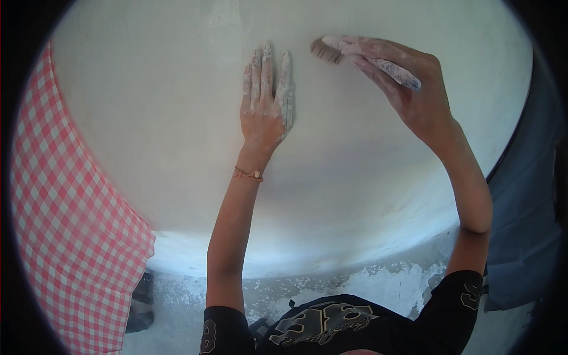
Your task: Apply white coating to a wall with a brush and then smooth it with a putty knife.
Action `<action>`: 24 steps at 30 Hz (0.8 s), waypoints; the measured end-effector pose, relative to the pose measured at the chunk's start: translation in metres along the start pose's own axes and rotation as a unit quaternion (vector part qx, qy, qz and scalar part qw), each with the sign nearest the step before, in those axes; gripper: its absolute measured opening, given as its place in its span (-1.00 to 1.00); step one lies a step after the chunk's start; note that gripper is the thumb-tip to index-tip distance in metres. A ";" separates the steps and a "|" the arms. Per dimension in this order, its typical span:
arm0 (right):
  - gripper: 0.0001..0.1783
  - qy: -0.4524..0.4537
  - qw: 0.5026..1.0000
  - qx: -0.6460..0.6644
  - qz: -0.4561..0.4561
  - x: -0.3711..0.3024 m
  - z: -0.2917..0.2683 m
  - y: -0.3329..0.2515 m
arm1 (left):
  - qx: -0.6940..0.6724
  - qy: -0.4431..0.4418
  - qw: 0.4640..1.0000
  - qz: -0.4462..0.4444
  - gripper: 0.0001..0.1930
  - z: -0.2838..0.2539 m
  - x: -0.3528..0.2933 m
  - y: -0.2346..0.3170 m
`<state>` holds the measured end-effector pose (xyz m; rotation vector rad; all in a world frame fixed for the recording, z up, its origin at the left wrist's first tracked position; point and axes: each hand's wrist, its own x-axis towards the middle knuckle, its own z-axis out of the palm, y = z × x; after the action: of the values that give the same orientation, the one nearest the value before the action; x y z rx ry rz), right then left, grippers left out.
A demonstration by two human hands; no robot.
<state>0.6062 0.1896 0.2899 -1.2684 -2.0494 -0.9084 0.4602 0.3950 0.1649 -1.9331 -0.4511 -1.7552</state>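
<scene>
My right hand (408, 71) grips a small brush (326, 52) with brown bristles and a whitish, blue-flecked handle. The bristles meet or hover just over a large, pale, smooth surface (331, 118); I cannot tell which. To the left of the brush, my left hand (263, 112) lies flat on that surface, fingers stretched forward and holding nothing. White residue coats the fingers of both hands. A thin bracelet (248, 174) circles my left wrist.
Red-and-white checked cloth (71, 225) hangs along the left side, with a dark shoe (141, 316) partly showing beside it. Dark blue-grey cloth (520, 225) covers the right. Below the surface's curved near edge, the grey floor (378, 290) has white splotches.
</scene>
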 end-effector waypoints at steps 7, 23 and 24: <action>-0.65 -0.079 0.961 -0.219 -0.147 -0.029 0.045 -0.042 | -0.019 -0.024 1.000 0.001 -0.36 -0.016 -0.025 -0.010; -0.61 0.082 0.948 -0.236 -0.195 0.070 0.034 -0.062 | -0.045 -0.058 0.997 -0.014 -0.41 -0.072 -0.046 -0.052; -0.65 0.111 0.946 -0.228 -0.205 0.077 0.038 -0.063 | -0.041 -0.057 0.997 -0.014 -0.41 -0.073 -0.042 -0.054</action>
<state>0.5145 0.2402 0.3082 -0.8990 -2.0189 -1.7136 0.3651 0.4022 0.1348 -2.1017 -0.4530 -1.7115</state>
